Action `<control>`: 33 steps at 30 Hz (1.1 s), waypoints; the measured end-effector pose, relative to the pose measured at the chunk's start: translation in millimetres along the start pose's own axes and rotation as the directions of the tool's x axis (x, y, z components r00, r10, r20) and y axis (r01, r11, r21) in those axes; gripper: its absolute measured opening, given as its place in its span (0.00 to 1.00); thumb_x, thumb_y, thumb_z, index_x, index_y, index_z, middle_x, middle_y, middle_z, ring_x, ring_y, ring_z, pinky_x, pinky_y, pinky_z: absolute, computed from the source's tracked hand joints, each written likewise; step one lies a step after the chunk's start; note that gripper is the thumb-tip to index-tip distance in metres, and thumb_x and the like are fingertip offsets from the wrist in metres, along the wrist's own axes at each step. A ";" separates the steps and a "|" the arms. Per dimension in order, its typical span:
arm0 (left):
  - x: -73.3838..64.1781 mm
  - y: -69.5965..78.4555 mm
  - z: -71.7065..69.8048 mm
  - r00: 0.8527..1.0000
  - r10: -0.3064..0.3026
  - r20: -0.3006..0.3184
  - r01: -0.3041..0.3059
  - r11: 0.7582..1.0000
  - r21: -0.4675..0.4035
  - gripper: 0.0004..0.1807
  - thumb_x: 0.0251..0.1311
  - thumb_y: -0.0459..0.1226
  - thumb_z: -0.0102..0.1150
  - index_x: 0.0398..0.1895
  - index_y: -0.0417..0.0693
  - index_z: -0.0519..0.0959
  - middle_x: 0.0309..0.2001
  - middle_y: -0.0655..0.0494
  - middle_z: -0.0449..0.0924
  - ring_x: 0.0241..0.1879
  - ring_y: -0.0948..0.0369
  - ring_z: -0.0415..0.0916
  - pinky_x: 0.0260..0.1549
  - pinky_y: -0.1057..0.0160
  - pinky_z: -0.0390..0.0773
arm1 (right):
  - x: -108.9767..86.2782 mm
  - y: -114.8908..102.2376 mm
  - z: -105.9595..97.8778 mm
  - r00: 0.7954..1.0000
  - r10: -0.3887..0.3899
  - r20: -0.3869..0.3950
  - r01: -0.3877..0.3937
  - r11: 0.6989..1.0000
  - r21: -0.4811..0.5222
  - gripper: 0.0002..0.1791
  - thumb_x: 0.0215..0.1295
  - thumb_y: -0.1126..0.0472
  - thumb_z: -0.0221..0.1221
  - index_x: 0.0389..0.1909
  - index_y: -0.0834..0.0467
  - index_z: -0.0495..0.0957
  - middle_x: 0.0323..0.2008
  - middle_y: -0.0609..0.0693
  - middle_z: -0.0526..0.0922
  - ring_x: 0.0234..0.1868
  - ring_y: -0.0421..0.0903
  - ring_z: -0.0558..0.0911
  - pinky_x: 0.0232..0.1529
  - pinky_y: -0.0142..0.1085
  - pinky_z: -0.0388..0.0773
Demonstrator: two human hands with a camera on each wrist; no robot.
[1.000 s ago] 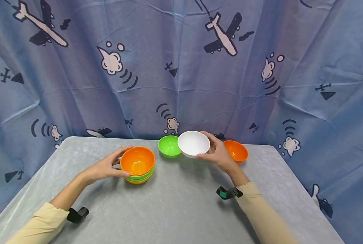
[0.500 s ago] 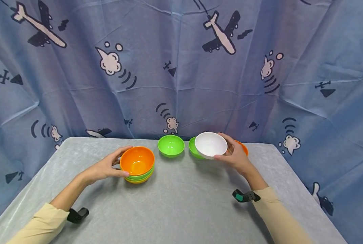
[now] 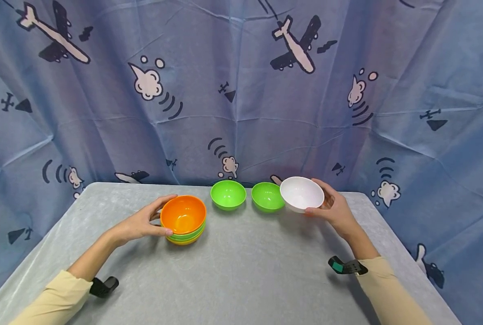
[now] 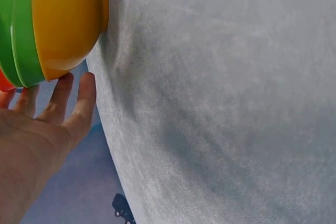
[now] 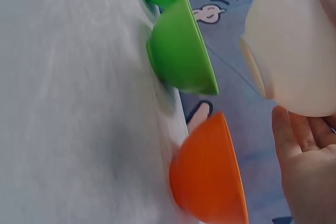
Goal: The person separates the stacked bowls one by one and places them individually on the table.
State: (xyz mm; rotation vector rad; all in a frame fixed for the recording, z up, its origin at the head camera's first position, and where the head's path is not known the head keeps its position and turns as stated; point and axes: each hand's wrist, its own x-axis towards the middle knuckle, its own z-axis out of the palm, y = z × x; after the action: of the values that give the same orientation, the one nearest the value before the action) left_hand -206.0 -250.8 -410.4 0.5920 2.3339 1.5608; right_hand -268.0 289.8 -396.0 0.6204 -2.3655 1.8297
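Note:
My left hand (image 3: 146, 220) rests around the left side of a stack of bowls, thumb at the near side and fingers behind. An orange bowl (image 3: 183, 215) tops the stack, with green ones beneath and a yellow bowl (image 4: 65, 22) at the bottom standing on the table. Raised above the tabletop, a white bowl (image 3: 301, 194) is pinched at its right side by my right hand (image 3: 336, 210). Below it sits another orange bowl (image 5: 207, 174), almost wholly hidden in the head view but plain in the right wrist view.
Two green bowls, one (image 3: 228, 195) left and one (image 3: 267, 197) right, stand upright along the back of the grey table (image 3: 233, 271). A blue curtain (image 3: 201, 90) with printed planes hangs behind the back edge.
My right hand has carried the white bowl rightward, from beside the left green bowl, past the right one, to over the orange bowl. The left hand and its stack have stayed put.

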 end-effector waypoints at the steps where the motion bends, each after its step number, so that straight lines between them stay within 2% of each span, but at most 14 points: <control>1: 0.3 0.1 0.0 1.000 -0.001 0.000 0.001 1.000 -0.001 0.49 0.63 0.37 0.69 0.81 0.48 0.50 0.78 0.44 0.51 0.72 0.34 0.52 0.63 0.32 0.61 | -1.6 -0.4 -2.4 1.000 0.003 -0.006 -0.003 1.000 0.001 0.48 0.55 0.76 0.72 0.76 0.67 0.59 0.69 0.62 0.66 0.65 0.46 0.68 0.61 0.25 0.67; 10: -0.6 2.9 0.7 1.000 -0.001 0.008 0.001 1.000 -0.009 0.50 0.63 0.36 0.70 0.82 0.47 0.49 0.78 0.43 0.49 0.73 0.33 0.51 0.63 0.33 0.62 | -13.5 1.4 -26.4 0.998 0.032 -0.055 -0.035 0.998 -0.049 0.47 0.58 0.74 0.71 0.76 0.63 0.59 0.67 0.54 0.68 0.65 0.43 0.67 0.61 0.23 0.66; 15: -0.5 4.1 0.4 1.000 -0.002 0.005 0.002 1.000 -0.007 0.50 0.63 0.38 0.70 0.82 0.46 0.49 0.78 0.43 0.49 0.73 0.33 0.49 0.63 0.32 0.61 | -20.4 4.9 -39.8 0.996 0.024 -0.083 -0.030 0.997 -0.069 0.46 0.59 0.75 0.70 0.76 0.63 0.59 0.66 0.55 0.68 0.63 0.44 0.67 0.60 0.23 0.67; 28: -0.3 3.0 0.3 1.000 -0.006 0.006 0.006 1.000 -0.006 0.51 0.62 0.40 0.71 0.81 0.46 0.49 0.78 0.44 0.49 0.73 0.33 0.48 0.63 0.31 0.60 | -35.5 17.5 -69.1 0.977 0.073 -0.201 -0.058 0.995 0.077 0.46 0.57 0.78 0.69 0.76 0.60 0.62 0.68 0.54 0.64 0.65 0.45 0.64 0.54 0.21 0.71; 33: -0.6 2.8 0.2 1.000 -0.014 0.005 0.014 1.000 -0.009 0.51 0.62 0.39 0.71 0.82 0.47 0.49 0.78 0.44 0.49 0.73 0.32 0.49 0.63 0.31 0.60 | -40.4 22.4 -79.5 0.967 0.096 -0.236 -0.094 0.995 0.019 0.47 0.58 0.75 0.71 0.77 0.58 0.60 0.71 0.55 0.62 0.68 0.46 0.62 0.57 0.21 0.69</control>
State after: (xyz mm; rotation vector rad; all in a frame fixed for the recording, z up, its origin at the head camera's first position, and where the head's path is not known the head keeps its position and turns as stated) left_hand -204.9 -250.0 -407.9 0.5758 2.3209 1.5615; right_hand -253.2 379.8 -406.6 0.2743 -2.2674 1.8340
